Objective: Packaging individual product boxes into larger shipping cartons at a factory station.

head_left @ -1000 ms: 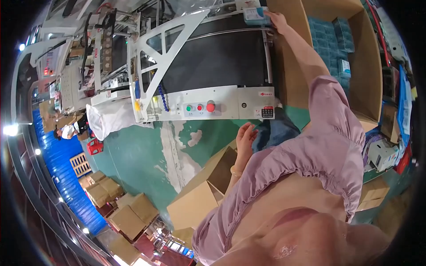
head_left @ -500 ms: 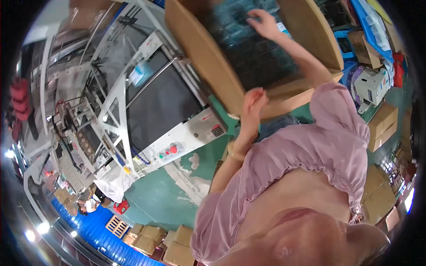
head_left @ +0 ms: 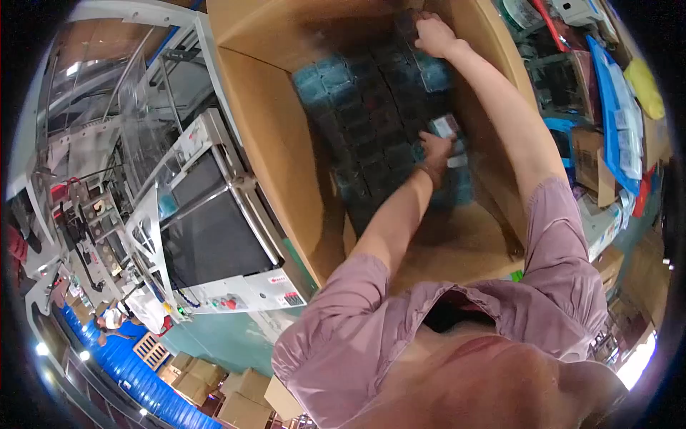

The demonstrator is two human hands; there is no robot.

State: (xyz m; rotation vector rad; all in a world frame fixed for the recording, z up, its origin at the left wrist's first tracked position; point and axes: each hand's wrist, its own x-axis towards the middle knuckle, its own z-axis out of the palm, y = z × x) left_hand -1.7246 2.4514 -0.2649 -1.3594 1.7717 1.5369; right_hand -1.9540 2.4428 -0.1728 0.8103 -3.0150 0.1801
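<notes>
I lean over a large open cardboard box (head_left: 275, 143) whose floor is covered with rows of blue wrapped packs (head_left: 357, 121). My left hand (head_left: 433, 149) reaches down into the middle of the box, its fingers closed on a small pale-labelled pack (head_left: 444, 126) just above the rows. Stretched to the far end of the box, my right hand (head_left: 434, 34) curls over a blue pack in the top row. Part of the brown box bottom (head_left: 457, 243) nearest me is bare.
A conveyor machine with a black belt (head_left: 214, 239) and a button panel (head_left: 229, 304) stands left of the box. Smaller cartons (head_left: 193, 375) and blue pallets (head_left: 121, 368) lie at lower left, near another person (head_left: 114, 318). Cluttered shelves with blue bags (head_left: 614, 107) are on the right.
The view swung from the conveyor to the box. My right hand went from the belt deep into the box, and my left hand left the box rim and took hold of a pack inside.
</notes>
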